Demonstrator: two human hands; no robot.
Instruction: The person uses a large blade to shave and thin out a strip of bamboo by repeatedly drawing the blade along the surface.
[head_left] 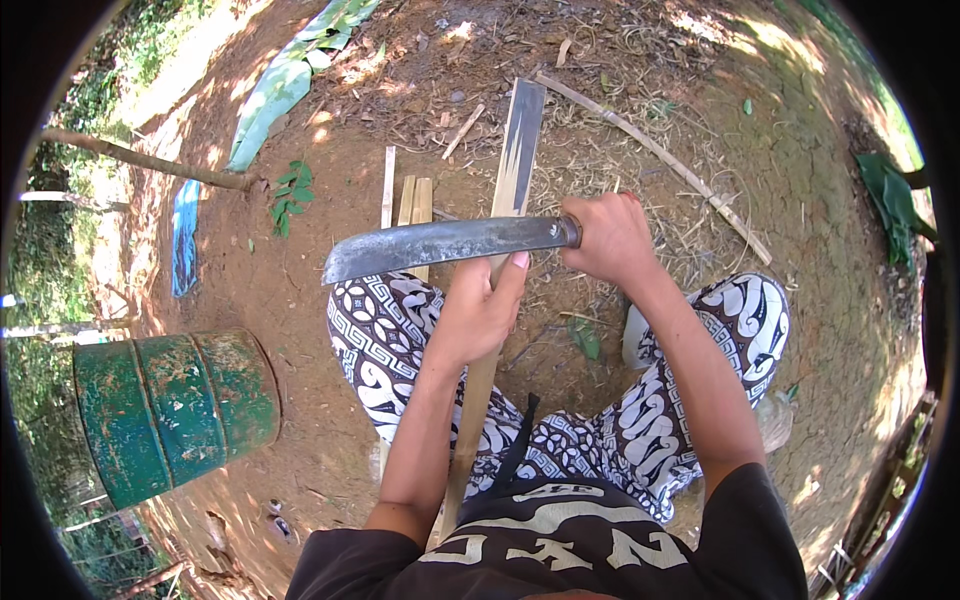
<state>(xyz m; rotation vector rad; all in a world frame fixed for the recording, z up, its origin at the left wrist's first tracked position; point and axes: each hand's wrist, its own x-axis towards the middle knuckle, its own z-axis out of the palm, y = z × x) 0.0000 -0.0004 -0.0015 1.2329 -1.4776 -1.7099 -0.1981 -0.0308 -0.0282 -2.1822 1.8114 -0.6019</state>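
My right hand (pixel 612 236) is closed round the handle of a machete (pixel 440 246). Its broad, worn grey blade points left and lies across a long pale wooden slat (pixel 512 170). My left hand (pixel 478 312) grips that slat just below the blade, with the thumb along its face. The slat runs from my lap up to the ground ahead. Its far end has a dark grey surface, with bare pale wood showing in jagged streaks. The blade hides part of the slat, and my right fingers cover most of the handle.
Several cut strips (pixel 421 205) lie left of the slat, near my patterned trouser leg. A long thin stick (pixel 660 150) slants across shavings on the right. A rusty green drum (pixel 180 410), a blue scrap (pixel 185 235) and a large leaf (pixel 272 105) are at left.
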